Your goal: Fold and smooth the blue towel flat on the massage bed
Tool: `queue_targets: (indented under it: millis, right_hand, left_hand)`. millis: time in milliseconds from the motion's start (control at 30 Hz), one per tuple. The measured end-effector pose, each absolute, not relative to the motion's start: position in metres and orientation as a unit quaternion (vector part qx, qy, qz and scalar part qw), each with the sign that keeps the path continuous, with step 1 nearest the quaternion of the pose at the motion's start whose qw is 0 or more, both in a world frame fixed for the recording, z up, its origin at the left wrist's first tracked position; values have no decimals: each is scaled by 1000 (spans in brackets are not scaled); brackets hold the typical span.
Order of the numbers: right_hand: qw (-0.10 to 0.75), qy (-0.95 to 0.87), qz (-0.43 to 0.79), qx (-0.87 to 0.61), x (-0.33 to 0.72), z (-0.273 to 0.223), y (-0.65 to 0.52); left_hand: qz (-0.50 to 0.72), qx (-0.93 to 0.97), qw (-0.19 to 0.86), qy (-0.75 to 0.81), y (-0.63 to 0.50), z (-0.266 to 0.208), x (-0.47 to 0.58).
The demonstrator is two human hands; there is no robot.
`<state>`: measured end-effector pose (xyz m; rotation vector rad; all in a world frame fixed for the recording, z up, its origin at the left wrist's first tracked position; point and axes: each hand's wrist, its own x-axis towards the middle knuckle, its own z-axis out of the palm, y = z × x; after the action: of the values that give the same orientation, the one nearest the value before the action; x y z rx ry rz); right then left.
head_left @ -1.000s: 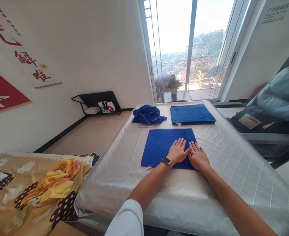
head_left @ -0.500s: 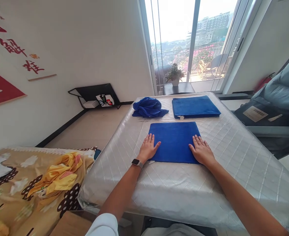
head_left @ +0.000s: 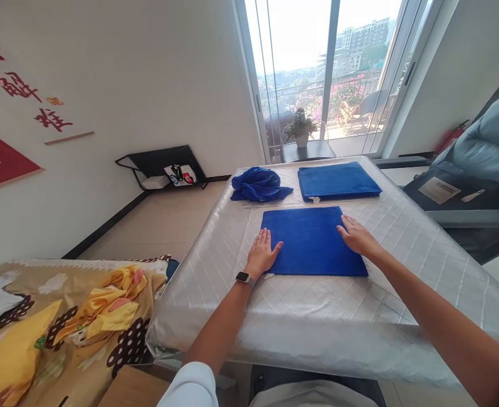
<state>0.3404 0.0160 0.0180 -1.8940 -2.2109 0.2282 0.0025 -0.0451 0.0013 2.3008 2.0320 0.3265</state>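
A flat blue cloth [head_left: 311, 243], folded into a rectangle, lies on the silvery quilted cover [head_left: 300, 316] in front of me. On its left edge my left hand [head_left: 263, 252] rests flat, fingers stretched forward and thumb out to the side. My right hand [head_left: 357, 234] touches the cloth's right edge near the far corner, its fingers extended and thumb apart. Behind, a stack of folded blue cloths [head_left: 338, 181] sits to the right, with a small white tag at its front. A crumpled blue cloth [head_left: 260, 185] is bunched up to the left.
A grey armrest [head_left: 474, 219] stands along the right side. To the left, a low bed [head_left: 58, 282] carries yellow fabric [head_left: 114, 305] and a yellow pillow [head_left: 16, 350]. Beyond the far edge is a dark chair [head_left: 313, 151] holding a potted plant [head_left: 301, 130].
My right hand has shifted up and outward along the cloth's right edge, toward its far corner. My left hand stays on the left edge. The view has turned slightly.
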Motion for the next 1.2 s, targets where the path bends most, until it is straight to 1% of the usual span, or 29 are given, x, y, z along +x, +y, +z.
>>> queue_targets:
  millis: [300,367,500,667,767,867,967,1067,1200]
  right_hand:
    - [61,-748,28,-660,322,-6,24]
    - [61,-745,17,-664,321,-4,21]
    - [89,-766,-18,-636,319,1,19]
    - [74,-780,49,-620,322,-3,23]
    - [78,-778,45,-622,323,-4,24]
    - [78,-777,43,-623,322,-4,23]
    - [80,-776,40,-625,323,-5,23]
    - [80,-781,29,-619,326,-8,23]
    - [64,-792,12,-607,331,-12,22]
  left_hand:
    - [85,745,21,661,-45,1,2]
    - [74,746,20,661,-45,3,2]
    - [60,746,15,663,-46,4,5]
    - [45,752,13,657,-45,5,0]
    - [33,730,4,682,-39,14,3]
    - [54,725,-24,686,-25,27,32]
    - [94,800,-36,591,-7,33,93]
    - [117,863,-18,491,10,28,162]
    - [133,868,24,477,23,14,209]
